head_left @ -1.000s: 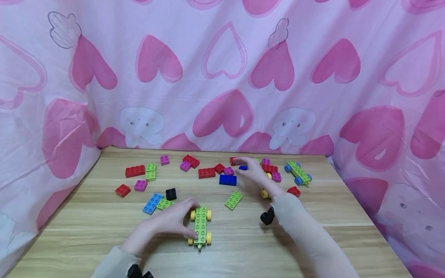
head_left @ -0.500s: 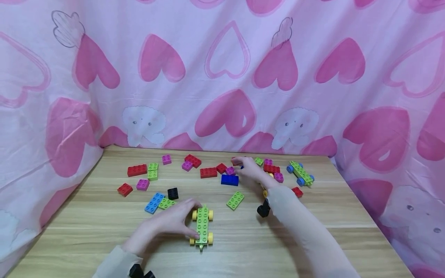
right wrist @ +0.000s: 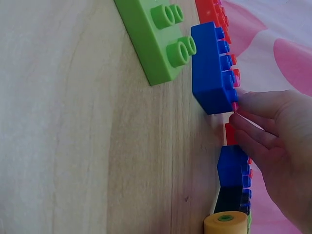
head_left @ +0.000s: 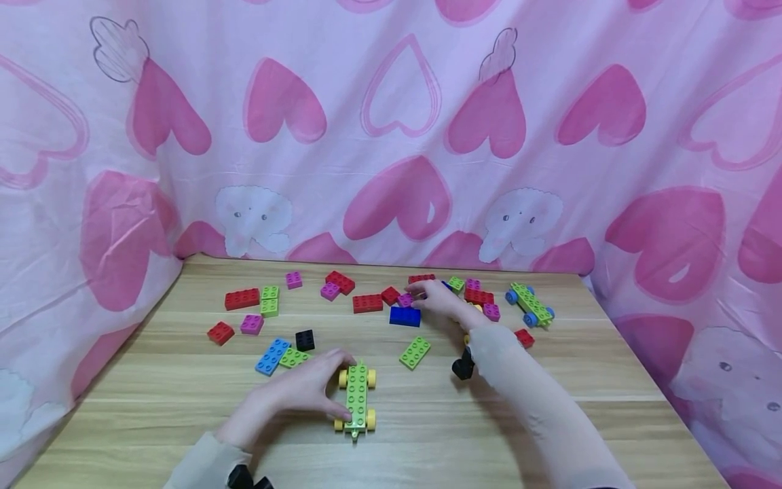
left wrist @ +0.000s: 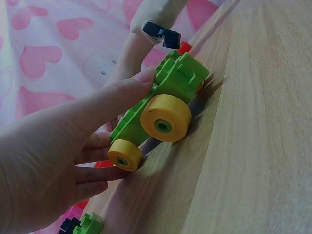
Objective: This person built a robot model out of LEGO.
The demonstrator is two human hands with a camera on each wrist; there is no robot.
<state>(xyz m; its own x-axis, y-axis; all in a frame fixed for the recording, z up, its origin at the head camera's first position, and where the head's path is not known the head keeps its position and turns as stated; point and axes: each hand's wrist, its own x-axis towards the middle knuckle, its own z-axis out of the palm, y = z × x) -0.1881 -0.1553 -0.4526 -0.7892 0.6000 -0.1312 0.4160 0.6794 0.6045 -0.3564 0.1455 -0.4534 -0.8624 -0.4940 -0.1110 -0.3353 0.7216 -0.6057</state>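
Observation:
My left hand (head_left: 308,387) grips a green toy car base (head_left: 356,397) with yellow wheels, which stands on the table with its hitch toward me. In the left wrist view, the thumb (left wrist: 145,77) presses on one end of the base while the other fingers reach toward its far end. My right hand (head_left: 441,300) is low over the bricks at the back, its fingertips at a small magenta brick (head_left: 405,300). The right wrist view shows the fingers slightly bent near the end of a blue brick (right wrist: 209,68); whether they touch the magenta brick is hidden.
A green brick (head_left: 415,353) lies between the hands. Left of them are a light blue brick (head_left: 272,356), a black brick (head_left: 305,339) and several red, magenta and green ones. At the back right stands a green base with blue wheels (head_left: 529,304). A pink curtain (head_left: 391,136) hangs behind the table.
My right hand has shifted slightly left, from a blue brick toward the magenta one, uncovering more of the red brick behind it. My left hand keeps its grip on the car base.

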